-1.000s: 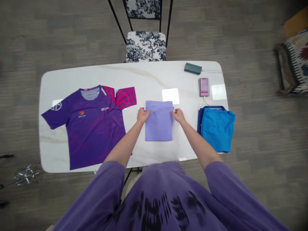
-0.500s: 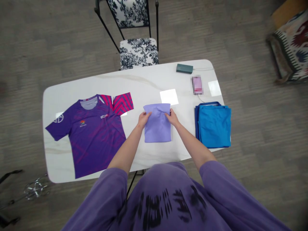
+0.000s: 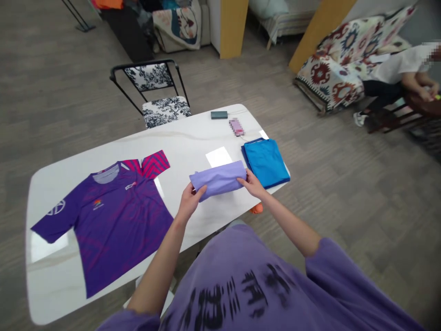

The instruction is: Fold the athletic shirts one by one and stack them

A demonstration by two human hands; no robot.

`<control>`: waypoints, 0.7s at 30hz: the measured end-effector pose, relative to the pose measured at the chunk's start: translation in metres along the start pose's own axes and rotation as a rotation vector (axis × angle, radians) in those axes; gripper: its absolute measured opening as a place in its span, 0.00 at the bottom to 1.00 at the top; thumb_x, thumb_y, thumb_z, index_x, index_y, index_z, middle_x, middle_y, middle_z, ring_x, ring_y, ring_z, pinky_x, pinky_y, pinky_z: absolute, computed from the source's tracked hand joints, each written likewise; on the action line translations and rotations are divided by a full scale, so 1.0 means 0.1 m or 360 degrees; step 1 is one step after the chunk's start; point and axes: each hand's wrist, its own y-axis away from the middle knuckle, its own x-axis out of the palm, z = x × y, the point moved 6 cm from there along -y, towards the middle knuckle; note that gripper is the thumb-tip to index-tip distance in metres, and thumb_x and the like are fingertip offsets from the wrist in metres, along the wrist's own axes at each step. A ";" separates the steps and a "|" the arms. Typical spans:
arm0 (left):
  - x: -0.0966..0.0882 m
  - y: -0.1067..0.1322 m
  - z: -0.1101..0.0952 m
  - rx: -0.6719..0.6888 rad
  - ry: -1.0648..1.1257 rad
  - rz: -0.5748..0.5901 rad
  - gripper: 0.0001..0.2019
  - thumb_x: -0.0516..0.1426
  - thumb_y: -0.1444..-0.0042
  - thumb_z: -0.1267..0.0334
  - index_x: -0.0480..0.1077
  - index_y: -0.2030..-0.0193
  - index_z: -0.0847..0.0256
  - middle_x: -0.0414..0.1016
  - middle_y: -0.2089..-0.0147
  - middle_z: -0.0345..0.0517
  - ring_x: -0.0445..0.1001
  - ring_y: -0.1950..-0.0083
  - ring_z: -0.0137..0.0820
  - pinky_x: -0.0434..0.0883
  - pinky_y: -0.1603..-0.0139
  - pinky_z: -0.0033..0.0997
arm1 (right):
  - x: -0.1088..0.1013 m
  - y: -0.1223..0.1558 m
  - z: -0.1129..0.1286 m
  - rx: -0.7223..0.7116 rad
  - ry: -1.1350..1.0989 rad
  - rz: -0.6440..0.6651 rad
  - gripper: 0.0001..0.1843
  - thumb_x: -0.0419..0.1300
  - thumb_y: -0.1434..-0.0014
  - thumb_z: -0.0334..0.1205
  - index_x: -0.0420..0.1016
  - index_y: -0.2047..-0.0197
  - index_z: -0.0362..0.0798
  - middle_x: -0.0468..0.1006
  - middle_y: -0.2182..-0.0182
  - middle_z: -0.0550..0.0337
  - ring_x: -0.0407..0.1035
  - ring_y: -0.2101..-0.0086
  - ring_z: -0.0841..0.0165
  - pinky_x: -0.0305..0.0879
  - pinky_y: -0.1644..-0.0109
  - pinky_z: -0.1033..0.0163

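A folded lavender garment (image 3: 220, 178) is held between my two hands, seemingly lifted off the white table (image 3: 186, 142). My left hand (image 3: 191, 197) pinches its left end, thumb on top. On the right end, my right hand (image 3: 251, 183) grips it the same way. Just beyond my right hand lies a stack of folded blue clothes (image 3: 265, 158), bright blue over dark blue. Left of my hands a purple sports shirt (image 3: 120, 216) with pink patterned sleeve is spread flat, collar away from me.
Near the far right edge are a dark green box-like device (image 3: 219, 115) and a blurred pink phone-like object (image 3: 237, 127). A patterned chair (image 3: 165, 108) stands behind the table. Farther right, a person (image 3: 396, 76) sits by a patterned sofa (image 3: 324, 69).
The lavender garment has been raised and tilted, moving toward the blue stack with both hands still on it. My view has swung up and right, bringing the room and seated person into sight.
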 end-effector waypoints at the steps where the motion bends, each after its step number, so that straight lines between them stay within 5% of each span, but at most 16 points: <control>1: 0.15 0.18 -0.06 -0.0009 -0.0010 0.0050 0.32 0.76 0.43 0.42 0.82 0.36 0.56 0.87 0.37 0.53 0.86 0.39 0.49 0.83 0.34 0.49 | -0.15 0.23 0.10 -0.0024 0.0010 -0.0027 0.30 0.75 0.39 0.63 0.75 0.44 0.54 0.82 0.53 0.60 0.76 0.53 0.61 0.77 0.45 0.56; 6: 1.03 0.72 -0.28 -0.0034 -0.0020 0.0264 0.29 0.76 0.42 0.41 0.83 0.40 0.53 0.88 0.40 0.51 0.87 0.42 0.48 0.86 0.40 0.46 | -1.04 1.25 0.57 -0.0076 0.0154 -0.0241 0.26 0.75 0.34 0.61 0.77 0.43 0.54 0.81 0.54 0.59 0.75 0.54 0.60 0.76 0.47 0.57; 10: 1.91 0.58 -0.29 -0.0043 0.0037 0.0444 0.27 0.75 0.41 0.42 0.83 0.40 0.53 0.88 0.41 0.50 0.87 0.43 0.47 0.85 0.42 0.44 | -1.95 1.45 0.75 -0.0054 0.0320 -0.0438 0.27 0.75 0.35 0.63 0.78 0.44 0.55 0.81 0.55 0.58 0.75 0.56 0.60 0.76 0.50 0.57; 13: 2.65 0.01 -0.23 0.0000 -0.0018 0.0544 0.27 0.73 0.38 0.43 0.82 0.38 0.56 0.88 0.39 0.52 0.87 0.42 0.46 0.84 0.40 0.43 | -2.71 0.94 0.66 -0.0056 0.0523 -0.0529 0.29 0.74 0.35 0.67 0.78 0.44 0.55 0.82 0.55 0.58 0.75 0.56 0.59 0.78 0.46 0.53; 17: 3.47 -1.29 0.01 -0.0036 -0.0362 0.0408 0.28 0.69 0.33 0.48 0.77 0.33 0.63 0.84 0.34 0.58 0.84 0.36 0.46 0.80 0.34 0.44 | -3.54 -0.39 0.20 -0.0020 0.0861 -0.0517 0.36 0.68 0.34 0.72 0.77 0.38 0.54 0.86 0.47 0.52 0.78 0.49 0.52 0.78 0.34 0.41; 19: 3.60 -1.87 0.28 -0.0188 -0.0758 0.0181 0.36 0.70 0.33 0.48 0.69 0.26 0.67 0.76 0.26 0.66 0.78 0.28 0.49 0.74 0.26 0.48 | -3.78 -0.99 -0.11 0.0033 0.1169 -0.0571 0.43 0.66 0.33 0.71 0.71 0.28 0.50 0.83 0.34 0.43 0.76 0.37 0.45 0.69 0.24 0.33; 21: 3.51 -2.14 0.63 -0.0422 -0.1236 0.0009 0.47 0.70 0.34 0.45 0.59 0.19 0.70 0.64 0.18 0.75 0.69 0.20 0.57 0.66 0.20 0.55 | -3.83 -1.38 -0.40 0.0077 0.1530 -0.0567 0.49 0.63 0.29 0.67 0.61 0.18 0.44 0.70 0.22 0.36 0.65 0.25 0.41 0.54 0.16 0.28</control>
